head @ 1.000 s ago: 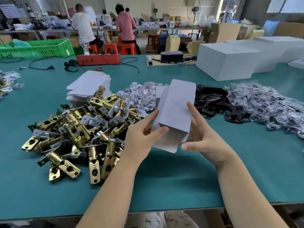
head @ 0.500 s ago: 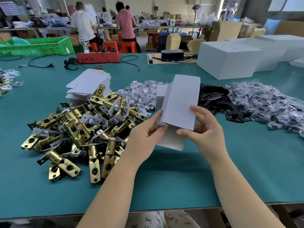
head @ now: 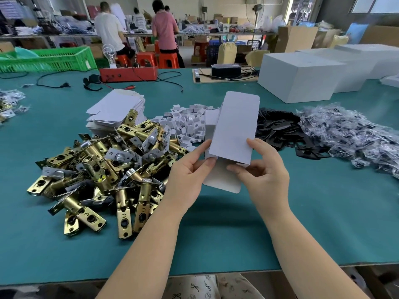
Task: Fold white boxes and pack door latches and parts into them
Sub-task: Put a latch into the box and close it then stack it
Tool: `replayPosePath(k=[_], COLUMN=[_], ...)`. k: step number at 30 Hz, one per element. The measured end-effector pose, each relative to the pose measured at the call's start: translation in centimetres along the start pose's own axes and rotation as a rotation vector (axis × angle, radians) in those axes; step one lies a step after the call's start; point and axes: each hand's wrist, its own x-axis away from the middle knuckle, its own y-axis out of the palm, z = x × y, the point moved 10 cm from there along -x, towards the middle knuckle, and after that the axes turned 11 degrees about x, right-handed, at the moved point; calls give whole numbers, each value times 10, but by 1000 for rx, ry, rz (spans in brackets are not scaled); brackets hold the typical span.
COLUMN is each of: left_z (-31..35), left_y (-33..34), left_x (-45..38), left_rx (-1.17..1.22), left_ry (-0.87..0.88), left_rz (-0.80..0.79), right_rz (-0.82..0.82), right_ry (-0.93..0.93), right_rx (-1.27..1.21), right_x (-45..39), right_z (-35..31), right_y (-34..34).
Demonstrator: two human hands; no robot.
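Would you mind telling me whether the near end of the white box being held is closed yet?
Not yet: the white box has its bottom flap hanging open, unfolded, between the left hand and right hand.

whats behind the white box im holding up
Behind the white box lies the pile of small white folded card pieces and, to its right, the black plates. Where those two piles meet is covered by the box.
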Motion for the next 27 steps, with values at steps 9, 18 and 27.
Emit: replayPosePath(k=[9, 18, 27], left_z=[-1, -18, -17], left_y=[5, -5, 0], left_x=[2, -2, 2], left_rx=[35, 556, 218], left_ry=[-10, -216, -153], left_rz=[8, 78, 146], right_rz=[-154, -231, -314], right_ry=[260, 647, 449], right_rx=[-223, -620, -568], right_x=[1, 11, 8], right_z=[17, 46, 23], right_y=[14, 35, 38])
